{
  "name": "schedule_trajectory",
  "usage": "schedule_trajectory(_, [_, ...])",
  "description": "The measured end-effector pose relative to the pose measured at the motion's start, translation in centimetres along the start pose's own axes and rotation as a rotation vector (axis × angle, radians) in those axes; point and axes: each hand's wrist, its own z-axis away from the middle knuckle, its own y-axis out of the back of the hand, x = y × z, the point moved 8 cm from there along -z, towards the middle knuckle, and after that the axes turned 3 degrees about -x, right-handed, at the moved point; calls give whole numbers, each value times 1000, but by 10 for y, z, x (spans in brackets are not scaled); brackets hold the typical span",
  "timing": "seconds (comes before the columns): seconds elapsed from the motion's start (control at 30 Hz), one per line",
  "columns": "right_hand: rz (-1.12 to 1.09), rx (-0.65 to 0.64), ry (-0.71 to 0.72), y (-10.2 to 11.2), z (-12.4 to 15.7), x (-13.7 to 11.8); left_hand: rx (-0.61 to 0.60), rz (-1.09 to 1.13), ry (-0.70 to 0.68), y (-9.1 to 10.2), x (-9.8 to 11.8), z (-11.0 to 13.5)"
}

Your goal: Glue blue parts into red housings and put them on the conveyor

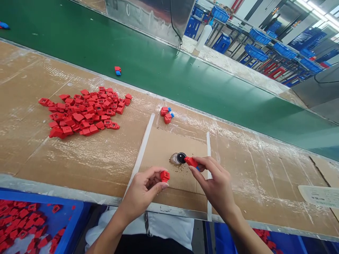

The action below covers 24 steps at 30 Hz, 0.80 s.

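Observation:
Between thumb and fingers, my left hand (144, 187) holds a small red plastic part (165, 176), its square hollow end turned up. A red and blue plastic part (191, 162) is pinched in my right hand (215, 177); its red tip is at the edge of a small round black-topped pot (181, 157). I cannot tell whether the tip touches the pot. Brown specks and a stain surround the pot on a cardboard sheet (161, 148). Just beyond lie two red and blue parts (167, 118). A large pile of red parts (84, 113) spreads to the left.
A green conveyor belt (79, 42) runs behind the cardboard-covered bench (251, 169), carrying a red and blue part (118, 71). Below the bench edge, a blue bin (76, 225) of red parts stands at left, another blue bin (286, 241) at right. A white bottle (205, 35) stands beyond the belt.

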Motion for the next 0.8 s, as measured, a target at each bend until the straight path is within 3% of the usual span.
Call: schedule_trajectory(0.8, [103, 3, 22, -1, 2, -7, -17, 6, -24, -3, 6, 3])
